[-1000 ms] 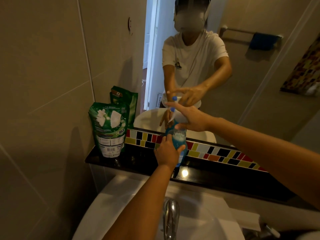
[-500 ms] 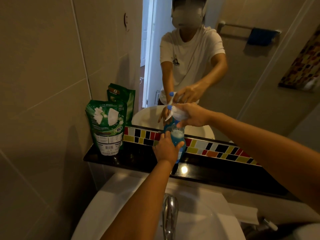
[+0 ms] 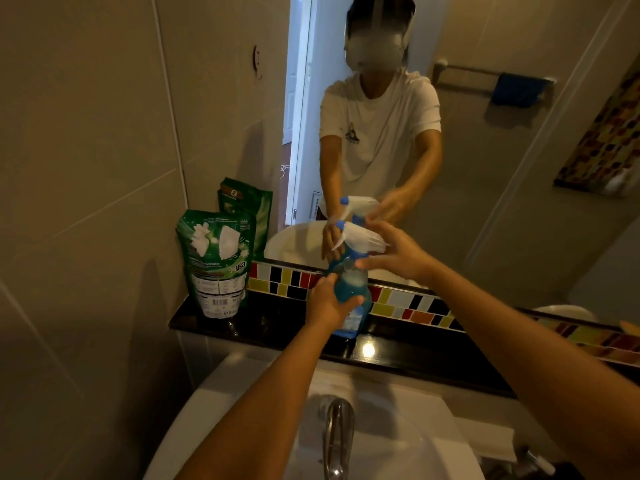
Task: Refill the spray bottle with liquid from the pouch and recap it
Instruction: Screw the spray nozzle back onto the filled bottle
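Left hand (image 3: pixel 327 303) fingers wrapped round the spray bottle (image 3: pixel 349 299), steadying it upright on the bench (image 3: pixel 277 323). Right hand (image 3: pixel 398 252) fingers pinch the trigger head (image 3: pixel 360 237) at the neck, evidently to screw it home. Pouch (image 3: pixel 218 261) stands untouched, well left of the fingers.

The scene was viewed from a single head-worn camera, aimed forward and down at close range over the sink (image 3: pixel 398 427) toward the mirror (image 3: pixel 519 202)
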Demonstrator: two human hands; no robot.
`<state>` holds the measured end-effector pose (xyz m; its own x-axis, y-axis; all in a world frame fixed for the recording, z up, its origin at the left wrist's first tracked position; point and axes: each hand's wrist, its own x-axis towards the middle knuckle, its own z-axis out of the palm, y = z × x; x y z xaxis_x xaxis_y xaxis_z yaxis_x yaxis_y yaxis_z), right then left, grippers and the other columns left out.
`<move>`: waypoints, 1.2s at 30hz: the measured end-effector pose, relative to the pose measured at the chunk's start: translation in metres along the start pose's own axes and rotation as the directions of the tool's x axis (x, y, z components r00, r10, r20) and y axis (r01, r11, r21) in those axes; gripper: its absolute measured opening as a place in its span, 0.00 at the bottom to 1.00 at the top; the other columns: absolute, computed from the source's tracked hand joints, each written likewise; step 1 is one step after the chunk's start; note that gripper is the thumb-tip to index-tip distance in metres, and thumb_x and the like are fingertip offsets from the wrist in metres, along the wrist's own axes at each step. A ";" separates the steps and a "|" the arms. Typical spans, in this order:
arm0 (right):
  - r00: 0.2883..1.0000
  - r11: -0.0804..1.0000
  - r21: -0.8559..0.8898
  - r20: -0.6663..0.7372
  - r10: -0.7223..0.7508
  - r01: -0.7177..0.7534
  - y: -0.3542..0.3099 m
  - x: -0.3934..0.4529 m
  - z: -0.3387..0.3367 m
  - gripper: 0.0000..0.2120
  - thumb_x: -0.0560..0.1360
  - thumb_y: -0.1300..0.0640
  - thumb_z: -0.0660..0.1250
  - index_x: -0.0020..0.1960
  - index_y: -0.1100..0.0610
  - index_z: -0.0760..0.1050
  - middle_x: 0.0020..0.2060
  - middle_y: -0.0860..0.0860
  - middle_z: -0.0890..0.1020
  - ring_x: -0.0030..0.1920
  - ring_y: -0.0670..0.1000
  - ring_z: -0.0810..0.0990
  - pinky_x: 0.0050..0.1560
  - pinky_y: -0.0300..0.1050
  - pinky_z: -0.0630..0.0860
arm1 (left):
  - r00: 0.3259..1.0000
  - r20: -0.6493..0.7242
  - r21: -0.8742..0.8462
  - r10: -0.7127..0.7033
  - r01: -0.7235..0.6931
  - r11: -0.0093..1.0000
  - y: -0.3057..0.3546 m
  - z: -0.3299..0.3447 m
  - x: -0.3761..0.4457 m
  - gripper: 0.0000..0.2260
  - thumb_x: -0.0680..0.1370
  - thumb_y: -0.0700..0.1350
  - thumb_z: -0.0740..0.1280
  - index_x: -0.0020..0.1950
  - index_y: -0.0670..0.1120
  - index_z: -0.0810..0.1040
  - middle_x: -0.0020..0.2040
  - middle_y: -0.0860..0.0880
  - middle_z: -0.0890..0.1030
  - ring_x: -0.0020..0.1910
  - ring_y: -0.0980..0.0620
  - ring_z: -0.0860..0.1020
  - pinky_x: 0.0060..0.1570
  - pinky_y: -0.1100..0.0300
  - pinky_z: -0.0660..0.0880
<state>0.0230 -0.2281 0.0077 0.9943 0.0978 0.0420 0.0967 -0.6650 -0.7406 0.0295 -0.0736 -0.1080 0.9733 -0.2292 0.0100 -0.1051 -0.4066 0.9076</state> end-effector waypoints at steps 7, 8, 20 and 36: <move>0.939 0.931 0.178 -0.070 0.336 -0.320 0.077 -0.057 0.086 0.16 0.78 0.60 0.64 0.65 0.55 0.74 0.52 0.54 0.81 0.53 0.52 0.80 0.57 0.51 0.77 | 0.993 0.112 -0.068 -0.033 0.041 0.997 -0.028 -0.018 -0.010 0.26 0.77 0.29 0.60 0.73 0.44 0.67 0.67 0.45 0.72 0.66 0.48 0.72 0.63 0.57 0.73; 0.936 0.931 0.203 -0.120 0.332 -0.304 0.076 -0.057 0.093 0.14 0.78 0.60 0.63 0.64 0.56 0.75 0.50 0.54 0.82 0.51 0.52 0.80 0.56 0.51 0.78 | 0.992 0.123 -0.085 -0.034 0.045 0.995 -0.031 -0.017 -0.010 0.27 0.76 0.29 0.59 0.74 0.45 0.66 0.69 0.44 0.73 0.67 0.46 0.73 0.64 0.54 0.74; 0.955 0.930 0.249 -0.055 0.291 -0.269 0.024 -0.002 0.166 0.11 0.78 0.57 0.64 0.59 0.57 0.78 0.47 0.59 0.83 0.50 0.59 0.82 0.54 0.59 0.79 | 0.992 -0.082 -0.065 -0.095 0.090 0.994 -0.071 -0.098 -0.017 0.25 0.78 0.30 0.57 0.74 0.44 0.68 0.71 0.44 0.72 0.68 0.46 0.72 0.65 0.56 0.71; 0.958 0.951 0.153 -0.055 0.280 -0.269 -0.019 0.021 0.207 0.17 0.79 0.55 0.63 0.66 0.58 0.74 0.47 0.59 0.83 0.45 0.55 0.81 0.50 0.53 0.80 | 0.963 -0.168 0.062 -0.211 0.223 0.973 -0.090 -0.143 -0.020 0.26 0.79 0.36 0.57 0.76 0.52 0.63 0.69 0.38 0.65 0.67 0.38 0.68 0.70 0.53 0.66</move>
<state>0.0327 -0.0601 -0.1157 0.9826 -0.1333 -0.1296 -0.1820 -0.5455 -0.8181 0.0490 0.0943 -0.1301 0.9937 0.0132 -0.1111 0.1027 -0.5012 0.8592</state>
